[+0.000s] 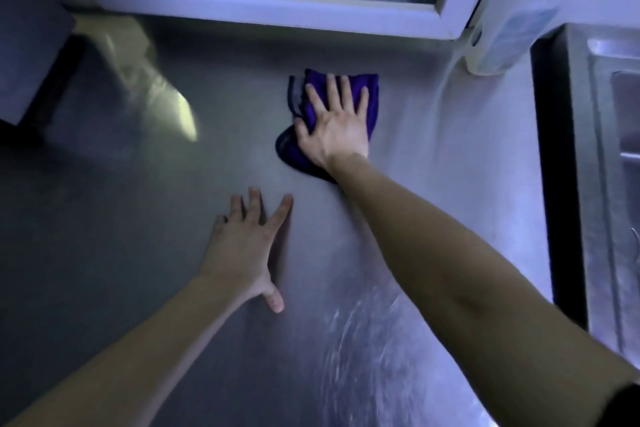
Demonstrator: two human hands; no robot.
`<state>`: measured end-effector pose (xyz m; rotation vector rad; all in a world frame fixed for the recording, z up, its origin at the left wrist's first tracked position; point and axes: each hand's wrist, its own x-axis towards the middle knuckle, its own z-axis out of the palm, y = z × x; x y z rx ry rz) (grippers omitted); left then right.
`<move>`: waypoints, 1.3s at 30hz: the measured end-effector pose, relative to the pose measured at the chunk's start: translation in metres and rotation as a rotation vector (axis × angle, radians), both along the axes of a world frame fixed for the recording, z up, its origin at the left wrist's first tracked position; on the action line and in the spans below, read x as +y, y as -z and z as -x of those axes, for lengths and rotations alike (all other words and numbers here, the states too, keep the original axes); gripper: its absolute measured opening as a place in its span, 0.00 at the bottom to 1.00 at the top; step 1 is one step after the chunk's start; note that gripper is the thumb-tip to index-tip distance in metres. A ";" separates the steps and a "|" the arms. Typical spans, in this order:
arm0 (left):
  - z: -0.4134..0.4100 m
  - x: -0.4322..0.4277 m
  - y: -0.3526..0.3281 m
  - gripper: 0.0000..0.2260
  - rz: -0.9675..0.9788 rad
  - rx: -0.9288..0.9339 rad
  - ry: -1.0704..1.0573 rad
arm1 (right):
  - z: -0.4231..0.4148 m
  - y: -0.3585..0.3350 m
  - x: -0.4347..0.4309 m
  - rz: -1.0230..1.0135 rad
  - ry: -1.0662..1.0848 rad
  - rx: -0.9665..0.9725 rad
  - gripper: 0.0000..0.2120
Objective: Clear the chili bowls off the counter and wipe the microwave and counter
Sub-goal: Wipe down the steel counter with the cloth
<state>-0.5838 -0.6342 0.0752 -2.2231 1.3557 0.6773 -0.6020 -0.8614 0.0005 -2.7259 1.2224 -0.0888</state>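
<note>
A purple cloth (370, 90) lies bunched on the grey steel counter (138, 218), near the back. My right hand (334, 121) presses flat on top of the cloth, fingers spread. My left hand (244, 246) rests palm down on the bare counter, closer to me and to the left, holding nothing. A dark box, perhaps the microwave (31, 38), stands at the far left edge, mostly cut off. No bowls are in view.
A window frame (277, 7) runs along the back of the counter. A translucent plastic bottle (512, 17) stands at the back right corner. A steel sink (616, 149) lies to the right, past a dark gap. Wet streaks shine on the counter's near right part.
</note>
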 end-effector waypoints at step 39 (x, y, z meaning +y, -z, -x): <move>-0.295 0.123 0.004 0.76 0.176 -0.002 -0.018 | -0.186 0.000 0.035 0.045 0.423 0.007 0.39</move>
